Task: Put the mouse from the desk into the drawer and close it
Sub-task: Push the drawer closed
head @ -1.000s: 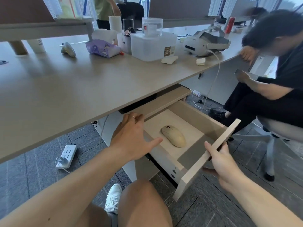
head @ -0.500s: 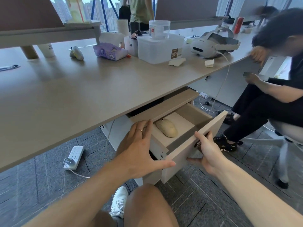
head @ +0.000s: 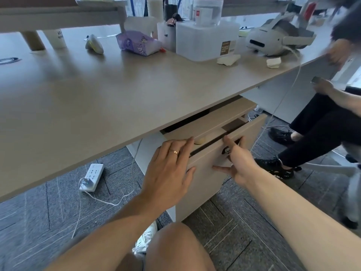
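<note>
Your left hand (head: 170, 169) lies flat, fingers spread, at the left end of the drawer (head: 211, 165) front, thumb against the panel, gripping nothing. Your right hand (head: 237, 163) is open too, palm pressed on the drawer front by the keyhole lock (head: 226, 150), fingers fanned, holding nothing. Drawer sits nearly shut under the desk (head: 117, 98), a narrow dark gap along its top edge. Mouse (head: 200, 141) is inside the drawer, only a cream sliver visible in that gap just beside your left fingertips. Desk top carries a white headset (head: 271, 41), a plastic box (head: 205, 42) and a purple packet (head: 137, 44). Power strip (head: 91, 177) lies on the carpet.
</note>
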The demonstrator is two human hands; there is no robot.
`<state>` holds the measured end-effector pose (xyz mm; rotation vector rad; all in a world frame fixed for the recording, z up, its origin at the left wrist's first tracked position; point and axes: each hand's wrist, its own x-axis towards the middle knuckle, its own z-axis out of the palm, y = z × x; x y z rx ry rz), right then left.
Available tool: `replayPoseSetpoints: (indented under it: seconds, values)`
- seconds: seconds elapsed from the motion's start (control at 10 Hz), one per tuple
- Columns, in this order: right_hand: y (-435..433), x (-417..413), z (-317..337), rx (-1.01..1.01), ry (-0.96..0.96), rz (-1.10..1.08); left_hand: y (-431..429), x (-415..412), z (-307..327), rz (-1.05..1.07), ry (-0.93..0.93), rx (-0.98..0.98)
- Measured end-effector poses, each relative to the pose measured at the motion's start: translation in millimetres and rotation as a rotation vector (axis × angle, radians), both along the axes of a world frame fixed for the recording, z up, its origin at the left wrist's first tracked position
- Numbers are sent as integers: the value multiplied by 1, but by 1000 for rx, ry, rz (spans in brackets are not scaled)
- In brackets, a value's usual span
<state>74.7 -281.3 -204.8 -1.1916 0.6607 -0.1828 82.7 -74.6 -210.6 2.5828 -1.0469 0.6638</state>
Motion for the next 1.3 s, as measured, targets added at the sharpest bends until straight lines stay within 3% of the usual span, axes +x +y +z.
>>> replayPoseSetpoints:
  seconds: [0.3, 1.0, 1.1, 1.2, 1.3]
  values:
    - [10, 31, -14, 172, -48, 58, 4, 16, -4, -72, 2, -108]
    - [16, 31, -2, 118, -35, 66, 8, 26, 2, -145, 66, -168]
    - [8, 22, 9, -14, 74, 162, 13, 26, 10, -132, 108, -141]
    - [-7, 7, 28, -373, 254, 292, 17, 21, 34, -141, 277, -73]
    - [-18, -11, 56, -774, 284, 432, 20, 10, 60, -95, 451, 115]
